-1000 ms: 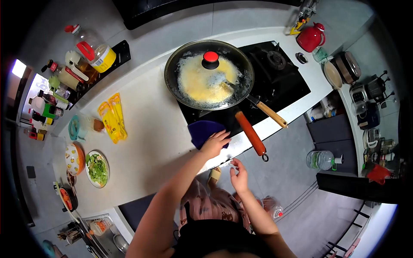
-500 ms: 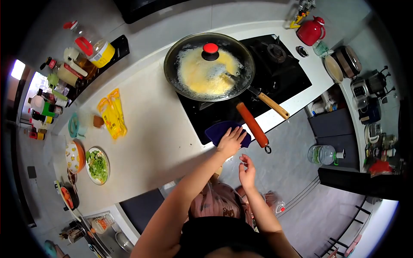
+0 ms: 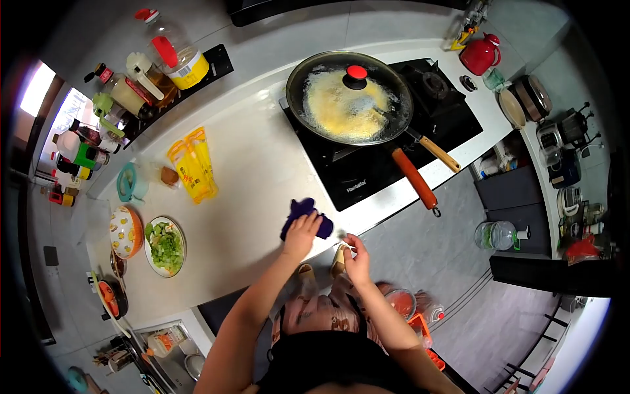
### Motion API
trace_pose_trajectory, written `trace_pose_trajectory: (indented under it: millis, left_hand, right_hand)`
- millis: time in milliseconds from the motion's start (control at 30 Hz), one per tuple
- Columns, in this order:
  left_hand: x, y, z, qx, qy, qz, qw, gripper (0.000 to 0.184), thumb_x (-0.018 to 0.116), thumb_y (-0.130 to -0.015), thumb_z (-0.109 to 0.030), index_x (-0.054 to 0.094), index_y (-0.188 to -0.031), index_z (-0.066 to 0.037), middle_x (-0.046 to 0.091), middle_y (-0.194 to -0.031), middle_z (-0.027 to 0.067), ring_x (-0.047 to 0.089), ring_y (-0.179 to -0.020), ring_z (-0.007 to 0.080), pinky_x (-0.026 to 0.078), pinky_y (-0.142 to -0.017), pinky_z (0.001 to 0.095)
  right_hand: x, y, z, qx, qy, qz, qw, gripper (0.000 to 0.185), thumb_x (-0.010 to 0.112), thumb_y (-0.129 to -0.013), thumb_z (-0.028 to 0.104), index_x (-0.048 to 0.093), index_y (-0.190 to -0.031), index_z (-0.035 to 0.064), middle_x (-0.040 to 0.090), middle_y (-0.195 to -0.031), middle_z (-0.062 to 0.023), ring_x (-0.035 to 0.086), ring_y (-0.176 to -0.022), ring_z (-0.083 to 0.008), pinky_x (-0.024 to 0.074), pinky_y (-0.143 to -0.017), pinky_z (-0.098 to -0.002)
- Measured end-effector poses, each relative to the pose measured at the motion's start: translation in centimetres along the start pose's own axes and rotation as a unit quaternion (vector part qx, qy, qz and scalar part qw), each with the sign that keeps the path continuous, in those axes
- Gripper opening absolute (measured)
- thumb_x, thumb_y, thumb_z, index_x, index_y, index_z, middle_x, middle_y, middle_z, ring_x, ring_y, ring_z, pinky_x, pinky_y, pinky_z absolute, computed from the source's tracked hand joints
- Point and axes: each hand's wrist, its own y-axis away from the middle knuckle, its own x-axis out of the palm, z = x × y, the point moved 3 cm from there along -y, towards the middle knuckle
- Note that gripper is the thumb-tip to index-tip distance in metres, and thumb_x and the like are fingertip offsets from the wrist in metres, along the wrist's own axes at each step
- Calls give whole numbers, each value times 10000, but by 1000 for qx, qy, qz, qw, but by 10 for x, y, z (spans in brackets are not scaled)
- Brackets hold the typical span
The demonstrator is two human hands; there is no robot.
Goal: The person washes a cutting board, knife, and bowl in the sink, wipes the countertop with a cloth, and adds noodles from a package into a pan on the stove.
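My left hand (image 3: 301,238) presses on a dark purple cloth (image 3: 321,226) at the front of the white counter, left of the stove's corner. Its fingers lie over the bunched cloth. My right hand (image 3: 356,261) is at the counter's front edge, just right of the cloth, fingers curled in toward the thumb. A small pale bit shows at the fingertips; I cannot make out what it is. A frying pan (image 3: 414,178) with a red-brown handle sits on the black stove (image 3: 348,172). Its glass lid (image 3: 313,79) has a red knob, and yellowish bubbling food shows through.
A spatula's wooden handle (image 3: 440,154) sticks out from under the lid. Left on the counter are a yellow packet (image 3: 195,167), a plate of chopped greens (image 3: 165,246) and an orange-patterned bowl (image 3: 126,231). Bottles, among them an oil bottle (image 3: 190,69), line a rack behind.
My left hand has wiped the cloth off the stove's front corner leftward onto the counter. The right hand has moved left to the counter edge and its fingers have drawn together.
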Motion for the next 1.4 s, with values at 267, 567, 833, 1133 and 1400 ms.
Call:
trace_pose_trajectory:
  millis: [267,567,833,1133,1400]
  left_hand:
    - [-47,-16,90,-115,140,-115,977,427,532,-698,30,567,-1107,-87,548,-1113,131,503,-997,335,400,-907,390]
    - [-21,-18,110,-55,99,-46,993,500,541,-718,-32,512,-1211,-107,441,-1299,166,413,-1173,370,351,-950,449]
    - [-39,64,56,-25,109,8,994,464,576,-716,-37,557,-1167,-145,496,-1212,99,467,-1065,305,375,-918,416]
    - [-39,85,90,-304,476,-199,801,355,495,-815,24,460,-1165,-30,568,-1027,97,552,-890,213,448,-828,331]
    - [-83,117,140,-180,-4,-77,981,491,573,-819,-205,430,-1273,-81,374,-1349,173,341,-1224,384,316,-1001,435]
  right_hand:
    - [17,29,-17,0,-9,-14,1000,357,515,-767,-4,544,-1121,29,617,-990,-120,579,-886,-230,446,-752,-301]
    - [11,51,3,3,3,-46,999,326,505,-785,1,537,-1109,13,623,-958,-136,599,-863,-217,470,-770,-299]
    - [58,49,8,-18,30,39,999,342,526,-774,12,544,-1114,38,635,-958,-112,599,-904,-219,461,-749,-285]
    - [70,41,18,-20,20,84,996,343,533,-750,-9,558,-1090,29,643,-941,-109,609,-850,-211,471,-713,-290]
    - [78,48,1,-24,22,113,993,333,543,-743,-6,567,-1074,31,653,-909,-100,617,-835,-203,474,-687,-285]
